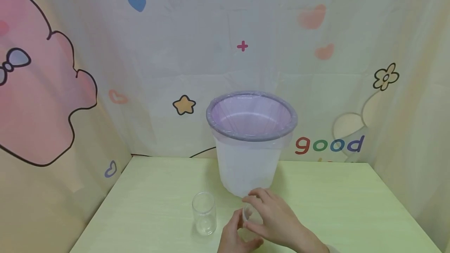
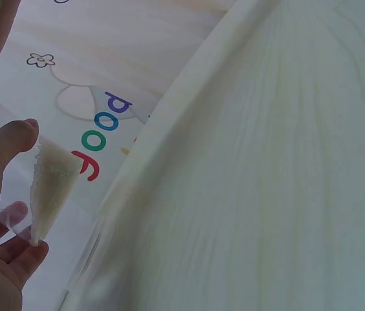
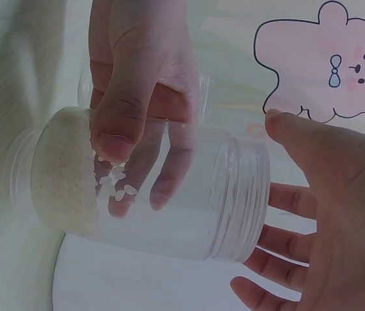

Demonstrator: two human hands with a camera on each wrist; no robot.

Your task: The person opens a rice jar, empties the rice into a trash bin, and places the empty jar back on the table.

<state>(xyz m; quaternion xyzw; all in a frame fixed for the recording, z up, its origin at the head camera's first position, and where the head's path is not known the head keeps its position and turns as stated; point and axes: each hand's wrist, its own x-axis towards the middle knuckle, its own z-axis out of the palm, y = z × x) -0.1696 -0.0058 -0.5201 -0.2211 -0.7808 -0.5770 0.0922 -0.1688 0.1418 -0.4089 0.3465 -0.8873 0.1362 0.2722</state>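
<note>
My left hand (image 1: 234, 234) grips a clear jar (image 3: 189, 223), its thumb and fingers round the jar's body. White rice (image 3: 63, 172) fills the bottom of the jar, and a few loose grains cling higher up. In the right wrist view the jar appears on its side, its ridged mouth towards my right hand (image 3: 344, 201). Those fingers are spread round the mouth, with the thumb standing apart from the rim. From the head view, the right hand (image 1: 277, 218) hovers over the jar's top. An upright clear glass (image 1: 204, 214) stands left of both hands.
Behind the hands stands a white bin (image 1: 249, 163) with a grey rim and a clear liner. The pale green table (image 1: 147, 202) runs back to a printed cloth (image 1: 168, 50), which also hangs along both sides.
</note>
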